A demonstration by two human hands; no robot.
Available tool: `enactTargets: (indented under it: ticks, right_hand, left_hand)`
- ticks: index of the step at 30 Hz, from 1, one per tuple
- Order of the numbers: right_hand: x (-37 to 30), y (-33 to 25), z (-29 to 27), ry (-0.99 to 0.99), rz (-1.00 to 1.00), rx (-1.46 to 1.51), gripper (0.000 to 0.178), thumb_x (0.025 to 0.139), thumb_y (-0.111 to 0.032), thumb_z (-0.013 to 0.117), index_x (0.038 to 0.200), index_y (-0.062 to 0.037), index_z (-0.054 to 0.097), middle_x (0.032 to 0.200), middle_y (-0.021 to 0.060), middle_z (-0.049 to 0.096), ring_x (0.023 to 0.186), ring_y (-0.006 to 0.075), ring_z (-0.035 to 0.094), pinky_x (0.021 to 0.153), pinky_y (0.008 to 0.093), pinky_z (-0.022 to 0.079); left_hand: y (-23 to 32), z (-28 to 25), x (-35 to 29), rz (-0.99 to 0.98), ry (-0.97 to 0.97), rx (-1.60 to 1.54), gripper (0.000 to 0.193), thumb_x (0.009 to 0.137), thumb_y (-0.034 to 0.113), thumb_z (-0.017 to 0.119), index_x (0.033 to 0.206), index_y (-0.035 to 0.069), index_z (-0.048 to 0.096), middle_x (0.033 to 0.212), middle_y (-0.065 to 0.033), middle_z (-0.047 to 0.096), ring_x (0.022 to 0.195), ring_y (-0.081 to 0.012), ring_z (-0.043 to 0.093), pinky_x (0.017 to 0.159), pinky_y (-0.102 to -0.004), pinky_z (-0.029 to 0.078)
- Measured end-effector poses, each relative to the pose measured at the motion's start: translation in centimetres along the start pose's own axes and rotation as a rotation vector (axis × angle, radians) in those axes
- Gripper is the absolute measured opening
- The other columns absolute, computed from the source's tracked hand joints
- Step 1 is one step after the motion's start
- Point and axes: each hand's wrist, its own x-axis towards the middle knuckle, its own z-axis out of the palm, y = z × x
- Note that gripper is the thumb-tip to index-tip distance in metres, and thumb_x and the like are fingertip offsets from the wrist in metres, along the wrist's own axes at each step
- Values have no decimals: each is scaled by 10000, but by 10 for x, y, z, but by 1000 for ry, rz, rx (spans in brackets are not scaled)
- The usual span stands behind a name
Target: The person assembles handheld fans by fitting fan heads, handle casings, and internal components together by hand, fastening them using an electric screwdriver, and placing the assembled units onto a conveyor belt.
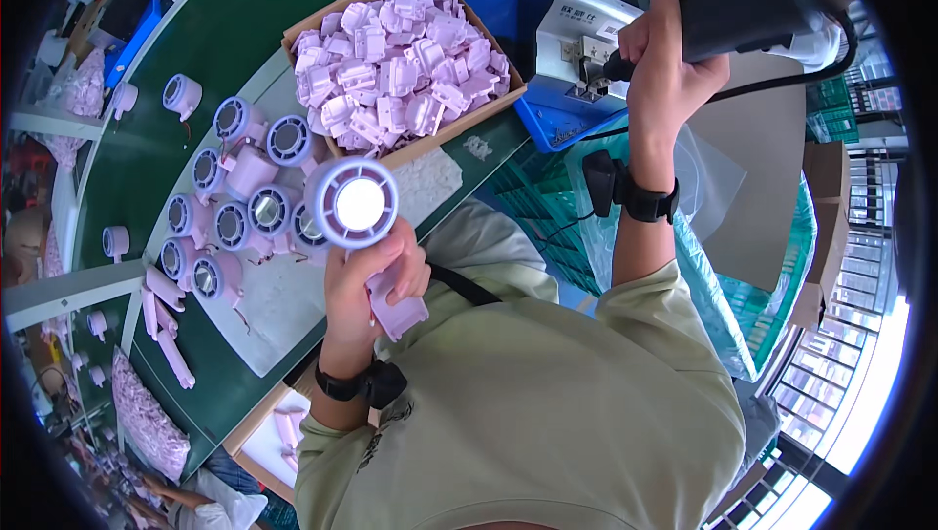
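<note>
Holding a lilac handheld fan in my left hand, I am gripping a black power screwdriver in my right hand, its axis pointing leftward to the screw feeder.

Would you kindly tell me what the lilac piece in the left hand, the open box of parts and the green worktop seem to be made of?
Lilac piece: probably moulded plastic, smooth with clean slots around its head; glare leaves the bright centre's material open. Box: likely cardboard, matte brown with thin walls. Worktop: perhaps rubber or vinyl, even and dull green.
</note>
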Motion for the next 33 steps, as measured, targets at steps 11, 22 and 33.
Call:
enactTargets:
  ticks: [11,22,33]
  right_hand:
    - [-31,-60,1,-43,163,356,192,967,-210,522,947,-31,591,554,-34,323,424,58,289,413,234,251]
    - [-80,-122,45,-352,174,864,258,983,-286,460,965,-54,571,513,-52,314,378,31,258,342,197,216]
    - [-92,-109,49,-495,267,946,293,1009,-340,423,1045,-86,565,547,-29,384,394,57,294,386,207,289]
  left_hand:
    - [1,22,17,-99,61,-52,249,914,253,585,872,13,540,568,-34,484,437,-82,381,450,-253,287]
    - [-18,24,18,-120,125,-301,256,878,280,629,867,40,541,577,-19,444,428,-90,381,447,-248,279]
    - [-16,29,12,-117,117,-288,229,869,245,622,838,33,540,567,-26,434,415,-88,371,430,-249,271]
